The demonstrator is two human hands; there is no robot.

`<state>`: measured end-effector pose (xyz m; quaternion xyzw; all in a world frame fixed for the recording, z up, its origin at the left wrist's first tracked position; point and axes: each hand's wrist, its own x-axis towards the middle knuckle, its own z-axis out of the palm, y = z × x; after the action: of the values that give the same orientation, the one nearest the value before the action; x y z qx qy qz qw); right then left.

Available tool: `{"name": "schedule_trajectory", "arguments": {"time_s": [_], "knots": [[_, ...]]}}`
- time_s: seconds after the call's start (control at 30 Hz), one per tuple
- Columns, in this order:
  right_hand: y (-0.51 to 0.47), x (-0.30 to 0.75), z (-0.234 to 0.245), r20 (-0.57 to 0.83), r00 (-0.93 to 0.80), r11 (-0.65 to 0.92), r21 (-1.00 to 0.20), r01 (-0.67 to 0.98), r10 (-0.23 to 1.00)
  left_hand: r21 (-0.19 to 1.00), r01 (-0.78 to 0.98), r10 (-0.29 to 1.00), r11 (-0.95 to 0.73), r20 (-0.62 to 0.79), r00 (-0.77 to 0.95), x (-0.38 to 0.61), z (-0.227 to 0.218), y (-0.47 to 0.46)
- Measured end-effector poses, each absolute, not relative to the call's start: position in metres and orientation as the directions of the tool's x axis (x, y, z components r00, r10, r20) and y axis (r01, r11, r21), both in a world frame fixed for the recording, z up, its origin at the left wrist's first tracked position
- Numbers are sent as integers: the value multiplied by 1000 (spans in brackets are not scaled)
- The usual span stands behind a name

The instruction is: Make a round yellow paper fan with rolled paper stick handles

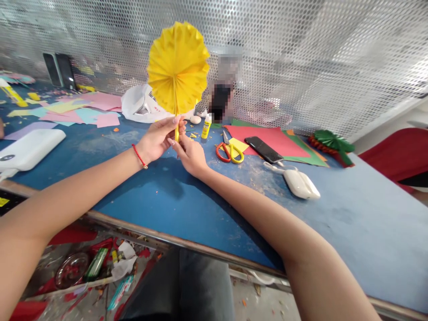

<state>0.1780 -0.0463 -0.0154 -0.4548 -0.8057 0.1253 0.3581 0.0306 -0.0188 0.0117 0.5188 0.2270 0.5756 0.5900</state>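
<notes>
A round, pleated yellow paper fan stands upright above the blue table, its folds spread into nearly a full disc. My left hand, with a red string bracelet at the wrist, pinches the fan's narrow yellow handle from the left. From the right, my right hand grips the same handle lower down, thumb along its front. Just behind my hands are a small yellow glue bottle with a white cap and a whitish, egg-shaped thing. Scissors with red and yellow handles lie to the right.
Coloured paper sheets, a black phone, a white earbud case and a green-and-orange paper fan lie rightward. Leftward are pastel papers, a white plastic bag and a white power bank. A perforated metal screen rises behind.
</notes>
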Motion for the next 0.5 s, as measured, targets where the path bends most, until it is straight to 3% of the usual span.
{"name": "schedule_trajectory", "arguments": {"time_s": [0.17,0.3,0.5], "knots": [[-45,177,-16,468,-356,571,-483,663,809,905,-372,933,-204,295,205,30,15,-19],[-44,177,-17,465,-338,555,-484,676,818,890,-301,920,-341,382,87,38,16,-26],[-45,177,-16,466,-348,562,-478,675,814,859,-224,863,-461,492,112,42,13,-28]]}}
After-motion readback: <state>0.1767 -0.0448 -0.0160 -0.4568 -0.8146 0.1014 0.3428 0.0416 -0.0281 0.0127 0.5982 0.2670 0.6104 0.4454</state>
